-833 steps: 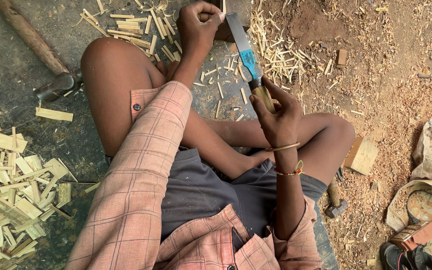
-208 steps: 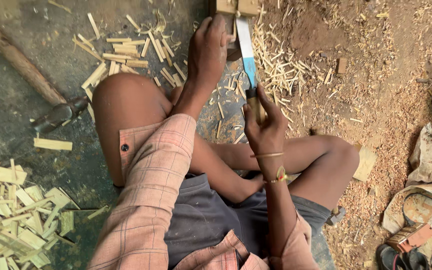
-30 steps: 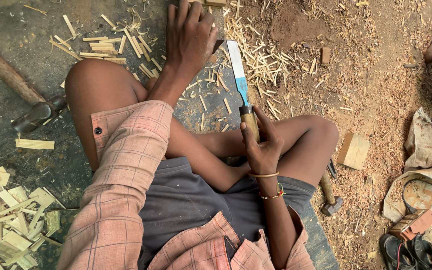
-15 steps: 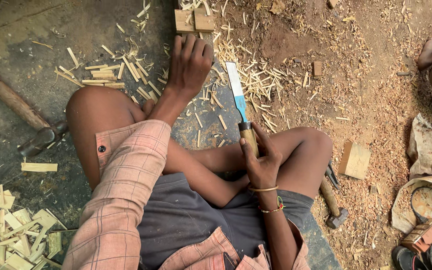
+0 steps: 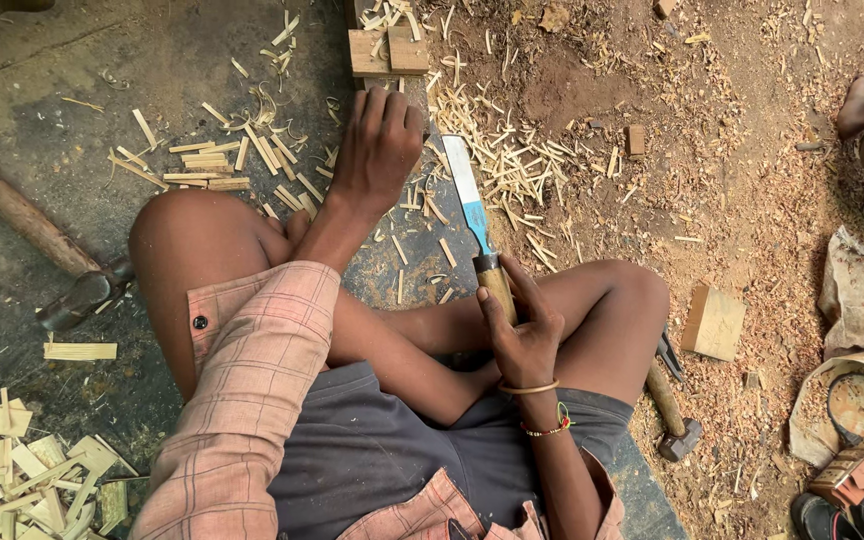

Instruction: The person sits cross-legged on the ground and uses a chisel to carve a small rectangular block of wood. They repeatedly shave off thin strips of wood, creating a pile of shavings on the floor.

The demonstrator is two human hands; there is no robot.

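- The chisel sits in the right hand, whose fingers are wrapped closed around the wooden handle; the flat blade points up and away from the grip, its edge over the dark ground among the wood slivers.
- Above and to the left of that grip, the left hand rests palm down on the ground, fingers spread and gripping nothing, fingertips just short of the small wooden blocks.
- A judgement on doing this well: the blade's edge should stay turned away from the bare left hand and from the crossed legs below the grip, and the hold on the handle firm and low.
- Any piece to be worked is best pinned flat, with fingers kept behind the edge.
- Right of the grip lie a hammer by the knee and a wood block; far left lies a heap of split strips.
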